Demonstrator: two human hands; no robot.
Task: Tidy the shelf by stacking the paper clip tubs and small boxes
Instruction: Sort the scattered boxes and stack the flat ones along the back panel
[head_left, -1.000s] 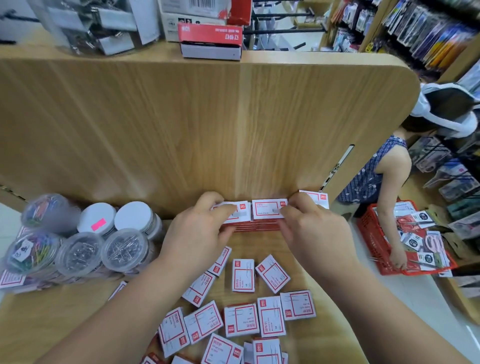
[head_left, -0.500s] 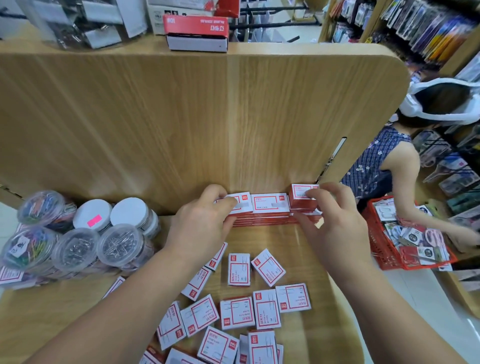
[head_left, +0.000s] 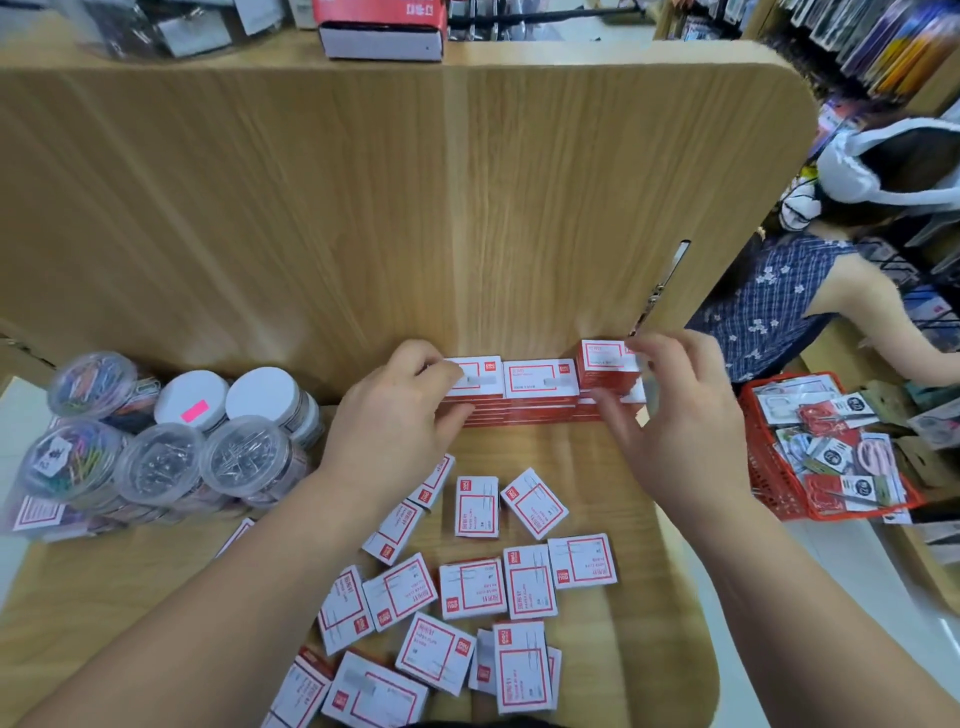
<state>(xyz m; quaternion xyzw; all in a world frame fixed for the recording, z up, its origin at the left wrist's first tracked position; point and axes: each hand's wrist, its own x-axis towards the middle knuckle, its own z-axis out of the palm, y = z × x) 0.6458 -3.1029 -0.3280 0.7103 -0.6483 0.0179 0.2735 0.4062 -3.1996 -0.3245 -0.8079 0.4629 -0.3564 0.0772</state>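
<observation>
- The left hand (head_left: 410, 415) grips the left end of the row of stacked white-and-red cardboard boxes (head_left: 540, 387), fingers on top, thumb on the front; the row stands on the pale wooden shelf (head_left: 649, 519), against its upright back panel (head_left: 363, 208).
- The right hand (head_left: 675, 431) is at the right end, fingers spread beside the raised top box (head_left: 605, 358); blur leaves me unable to tell whether it pinches that box or merely touches it.
- That top box sits a step above its neighbours near the shelf's open right side; a nudge could slide it off, as the printed card looks smooth.
- Squeezing from both ends could buckle the row forward; the boxes are light-looking, flat and rectangular.
- Loose boxes (head_left: 470, 592) lie scattered nearer the person; clear round plastic tubs (head_left: 156, 457) of clips are piled at the left, and a sweeping forearm could roll them.
</observation>
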